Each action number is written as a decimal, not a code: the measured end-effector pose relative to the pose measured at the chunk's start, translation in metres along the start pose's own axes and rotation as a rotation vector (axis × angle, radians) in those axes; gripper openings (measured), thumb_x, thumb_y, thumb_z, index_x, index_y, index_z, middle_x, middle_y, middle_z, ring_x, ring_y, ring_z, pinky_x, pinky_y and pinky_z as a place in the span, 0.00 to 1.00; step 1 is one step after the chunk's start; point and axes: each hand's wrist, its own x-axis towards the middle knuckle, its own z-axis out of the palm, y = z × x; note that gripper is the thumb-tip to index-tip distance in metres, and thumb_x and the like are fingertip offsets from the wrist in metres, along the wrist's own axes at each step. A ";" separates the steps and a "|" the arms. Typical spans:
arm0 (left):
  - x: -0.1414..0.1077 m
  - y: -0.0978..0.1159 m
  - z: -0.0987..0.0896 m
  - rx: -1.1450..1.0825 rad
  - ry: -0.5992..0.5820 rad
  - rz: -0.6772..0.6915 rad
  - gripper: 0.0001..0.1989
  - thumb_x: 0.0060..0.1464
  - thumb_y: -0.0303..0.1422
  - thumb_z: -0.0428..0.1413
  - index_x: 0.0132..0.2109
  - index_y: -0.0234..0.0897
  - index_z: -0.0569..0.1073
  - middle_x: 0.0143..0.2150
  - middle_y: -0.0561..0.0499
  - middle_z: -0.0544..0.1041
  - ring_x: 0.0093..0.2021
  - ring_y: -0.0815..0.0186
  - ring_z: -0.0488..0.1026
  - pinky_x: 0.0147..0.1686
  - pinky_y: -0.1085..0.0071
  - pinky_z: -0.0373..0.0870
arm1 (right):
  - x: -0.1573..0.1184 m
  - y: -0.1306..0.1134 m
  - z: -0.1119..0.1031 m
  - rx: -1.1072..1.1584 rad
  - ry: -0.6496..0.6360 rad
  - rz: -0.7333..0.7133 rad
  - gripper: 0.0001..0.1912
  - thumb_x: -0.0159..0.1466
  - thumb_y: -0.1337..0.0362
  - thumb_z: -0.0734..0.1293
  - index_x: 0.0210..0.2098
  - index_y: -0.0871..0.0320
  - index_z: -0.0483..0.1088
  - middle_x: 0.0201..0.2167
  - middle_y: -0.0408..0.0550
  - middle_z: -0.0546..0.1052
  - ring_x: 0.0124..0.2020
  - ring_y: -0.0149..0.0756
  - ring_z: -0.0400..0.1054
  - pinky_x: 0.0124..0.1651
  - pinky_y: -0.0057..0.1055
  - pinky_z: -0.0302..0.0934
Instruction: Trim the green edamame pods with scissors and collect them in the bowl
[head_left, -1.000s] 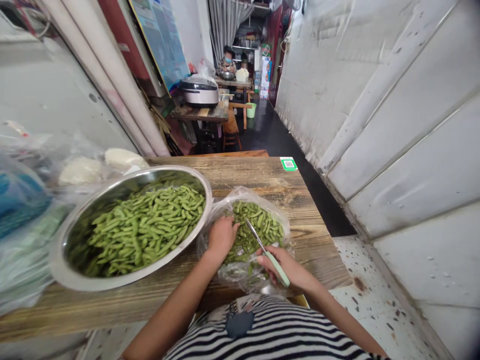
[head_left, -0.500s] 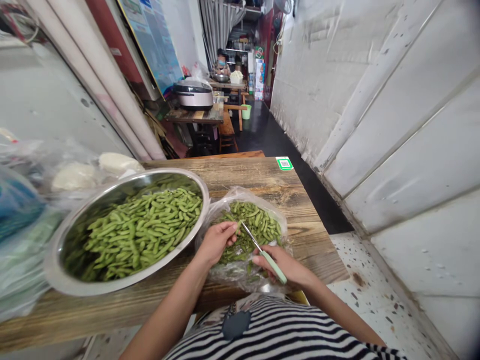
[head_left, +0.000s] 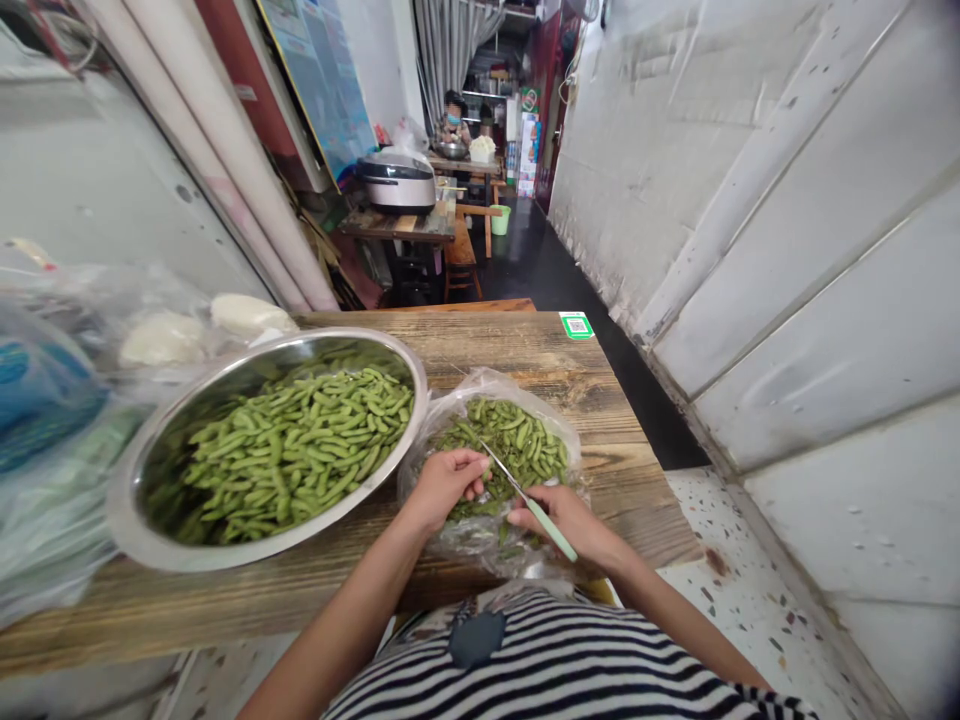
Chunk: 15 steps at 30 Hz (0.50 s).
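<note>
The left hand [head_left: 450,485] was pinched, thumb against fingers, on a green pod [head_left: 487,471] that mostly lay hidden by the fingertips. The right hand [head_left: 559,520] was closed around the pale green handles of scissors [head_left: 552,530], whose blades pointed forward and left, tips just beside the left fingers. Both hands were over the clear plastic bag [head_left: 487,383], spread open around heaped pods [head_left: 529,438]. The steel bowl [head_left: 124,525], holding many more pods, stood close against the bag's left side, its rim limiting room there; plastic bags [head_left: 45,520] crowded its far flank. A wider strip of wooden table [head_left: 619,470] ran from the bag to the right edge, and more wood reached the far edge, where a green-and-white sticker [head_left: 577,326] sat at the corner. The near edge was close to the bag.

One second earlier the left hand had reached down among the bagged pods; now its fingers had gathered beside the blades. The scissors had hardly moved.
</note>
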 end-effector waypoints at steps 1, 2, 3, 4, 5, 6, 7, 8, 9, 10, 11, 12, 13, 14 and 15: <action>0.000 0.000 0.000 -0.034 -0.002 -0.020 0.13 0.42 0.38 0.63 0.29 0.30 0.75 0.20 0.52 0.73 0.17 0.76 0.63 0.18 0.79 0.58 | 0.000 0.000 0.000 0.021 -0.007 0.019 0.22 0.56 0.46 0.67 0.30 0.61 0.71 0.18 0.39 0.63 0.19 0.26 0.55 0.21 0.22 0.49; 0.000 0.000 0.000 -0.085 -0.006 -0.041 0.12 0.42 0.37 0.63 0.29 0.30 0.74 0.21 0.52 0.73 0.17 0.76 0.64 0.18 0.80 0.59 | 0.000 0.000 0.001 0.054 -0.015 0.039 0.22 0.56 0.46 0.67 0.30 0.61 0.70 0.17 0.38 0.62 0.18 0.26 0.54 0.20 0.21 0.49; 0.000 0.001 0.000 -0.150 -0.010 -0.061 0.12 0.42 0.36 0.63 0.30 0.31 0.74 0.22 0.52 0.74 0.19 0.75 0.66 0.19 0.80 0.61 | 0.000 0.000 0.001 0.099 -0.026 0.057 0.22 0.56 0.46 0.67 0.31 0.61 0.70 0.16 0.37 0.62 0.17 0.25 0.54 0.19 0.21 0.48; 0.000 0.001 0.000 -0.227 -0.009 -0.078 0.11 0.42 0.35 0.64 0.30 0.31 0.74 0.22 0.52 0.74 0.20 0.74 0.68 0.21 0.79 0.64 | -0.001 -0.001 0.002 0.152 -0.039 0.072 0.22 0.56 0.45 0.67 0.33 0.61 0.69 0.15 0.36 0.61 0.16 0.24 0.54 0.18 0.21 0.48; -0.001 0.002 0.000 -0.309 -0.002 -0.091 0.10 0.43 0.33 0.64 0.30 0.31 0.73 0.24 0.52 0.74 0.23 0.73 0.71 0.24 0.79 0.67 | -0.001 -0.001 0.002 0.206 -0.056 0.080 0.23 0.57 0.45 0.66 0.35 0.61 0.69 0.15 0.36 0.61 0.15 0.24 0.53 0.18 0.21 0.49; -0.001 0.003 0.000 -0.388 0.012 -0.099 0.09 0.43 0.32 0.64 0.30 0.31 0.73 0.25 0.52 0.74 0.25 0.72 0.73 0.26 0.78 0.69 | -0.002 -0.002 0.002 0.255 -0.073 0.081 0.24 0.58 0.44 0.65 0.38 0.60 0.68 0.15 0.35 0.60 0.14 0.24 0.53 0.17 0.21 0.50; -0.001 0.004 0.001 -0.457 0.032 -0.102 0.08 0.43 0.30 0.63 0.30 0.32 0.73 0.25 0.53 0.74 0.27 0.71 0.75 0.29 0.77 0.70 | -0.003 -0.002 0.002 0.290 -0.086 0.075 0.24 0.59 0.44 0.64 0.40 0.60 0.67 0.15 0.35 0.60 0.14 0.25 0.54 0.17 0.21 0.50; -0.001 0.005 0.001 -0.512 0.051 -0.104 0.07 0.44 0.28 0.63 0.30 0.32 0.72 0.26 0.53 0.74 0.29 0.70 0.75 0.30 0.77 0.71 | -0.004 -0.002 0.003 0.310 -0.099 0.063 0.24 0.60 0.44 0.63 0.41 0.60 0.66 0.15 0.34 0.60 0.14 0.25 0.54 0.17 0.20 0.51; -0.001 0.005 0.002 -0.551 0.067 -0.103 0.06 0.44 0.27 0.63 0.29 0.32 0.72 0.25 0.54 0.74 0.29 0.70 0.76 0.30 0.77 0.72 | -0.005 -0.003 0.003 0.314 -0.108 0.049 0.24 0.60 0.44 0.63 0.42 0.59 0.66 0.15 0.35 0.61 0.15 0.25 0.55 0.17 0.20 0.52; -0.002 0.006 0.003 -0.577 0.076 -0.100 0.05 0.44 0.26 0.62 0.29 0.32 0.72 0.25 0.54 0.73 0.29 0.70 0.76 0.30 0.78 0.72 | -0.006 -0.003 0.003 0.310 -0.114 0.040 0.24 0.60 0.44 0.63 0.43 0.59 0.66 0.16 0.35 0.61 0.15 0.25 0.55 0.18 0.20 0.52; -0.002 0.006 0.004 -0.594 0.083 -0.093 0.05 0.44 0.26 0.62 0.29 0.32 0.73 0.25 0.54 0.74 0.29 0.71 0.75 0.29 0.79 0.72 | -0.007 -0.004 0.003 0.304 -0.119 0.036 0.24 0.60 0.45 0.63 0.42 0.59 0.66 0.16 0.35 0.62 0.15 0.24 0.55 0.18 0.20 0.52; -0.003 0.006 0.005 -0.604 0.091 -0.083 0.05 0.44 0.25 0.62 0.30 0.32 0.73 0.26 0.53 0.74 0.29 0.71 0.75 0.29 0.79 0.71 | -0.007 -0.004 0.003 0.300 -0.123 0.035 0.23 0.61 0.45 0.63 0.42 0.59 0.65 0.16 0.35 0.62 0.15 0.24 0.56 0.18 0.20 0.53; -0.004 0.006 0.006 -0.612 0.100 -0.072 0.05 0.44 0.26 0.63 0.30 0.32 0.74 0.26 0.53 0.75 0.30 0.72 0.75 0.29 0.80 0.71 | -0.008 -0.005 0.003 0.301 -0.124 0.035 0.23 0.61 0.45 0.63 0.42 0.59 0.65 0.17 0.35 0.62 0.16 0.24 0.56 0.18 0.20 0.53; -0.005 0.005 0.008 -0.615 0.113 -0.058 0.05 0.43 0.26 0.63 0.30 0.31 0.74 0.27 0.53 0.75 0.30 0.73 0.75 0.29 0.80 0.71 | -0.008 -0.006 0.004 0.305 -0.121 0.036 0.23 0.61 0.45 0.63 0.42 0.58 0.65 0.17 0.35 0.62 0.16 0.24 0.56 0.18 0.20 0.53; -0.006 0.005 0.010 -0.616 0.126 -0.044 0.06 0.43 0.26 0.64 0.30 0.31 0.74 0.27 0.53 0.75 0.30 0.73 0.74 0.29 0.81 0.71 | -0.008 -0.006 0.004 0.311 -0.112 0.037 0.23 0.61 0.45 0.62 0.42 0.58 0.65 0.17 0.35 0.62 0.16 0.24 0.55 0.18 0.21 0.53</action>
